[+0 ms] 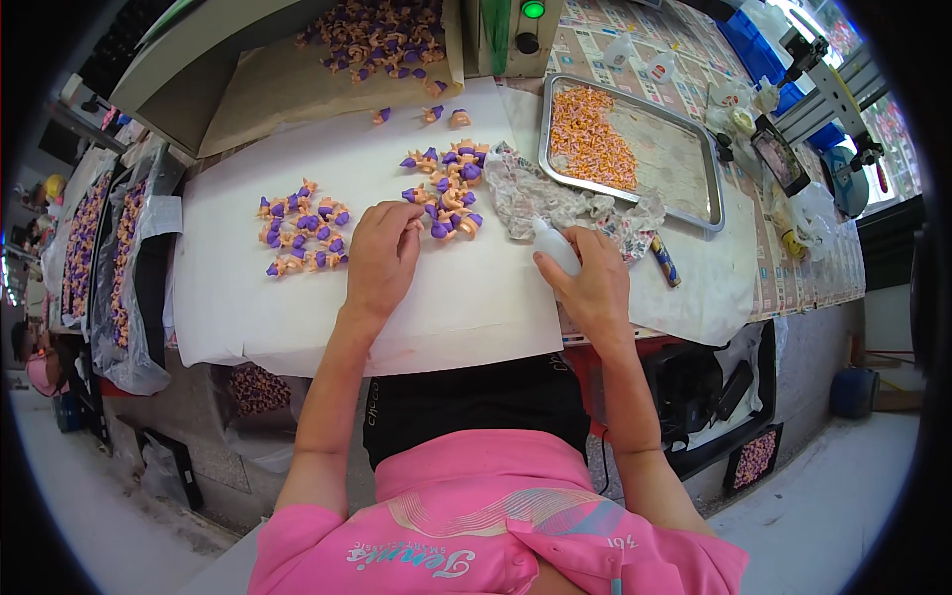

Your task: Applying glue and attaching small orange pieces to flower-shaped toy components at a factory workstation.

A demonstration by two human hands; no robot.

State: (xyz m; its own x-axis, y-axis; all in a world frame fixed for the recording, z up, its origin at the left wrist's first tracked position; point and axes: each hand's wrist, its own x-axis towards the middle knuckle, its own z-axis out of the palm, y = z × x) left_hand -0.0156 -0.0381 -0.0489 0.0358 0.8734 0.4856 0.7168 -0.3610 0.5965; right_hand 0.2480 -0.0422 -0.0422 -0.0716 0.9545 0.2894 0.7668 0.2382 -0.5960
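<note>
My right hand (597, 288) is wrapped round a small white squeeze bottle (555, 248), its nozzle tilted up and to the left. Just left of the middle, my left hand (382, 256) has its fingers curled and pinched together; whatever is between the fingertips is too small to make out. Close to those fingertips lies a heap of small peach and purple plastic figure parts (451, 193). On the other side of my left hand, a second group of similar parts (302, 233) is spread out on the white sheet (466, 307).
A metal tray (719, 188) of small orange pieces (590, 134) stands right of a crumpled cloth (526, 188). A dark patterned tube (665, 262) lies nearby. More figure parts (377, 35) fill the machine opening ahead. A phone (781, 156) is mounted at right.
</note>
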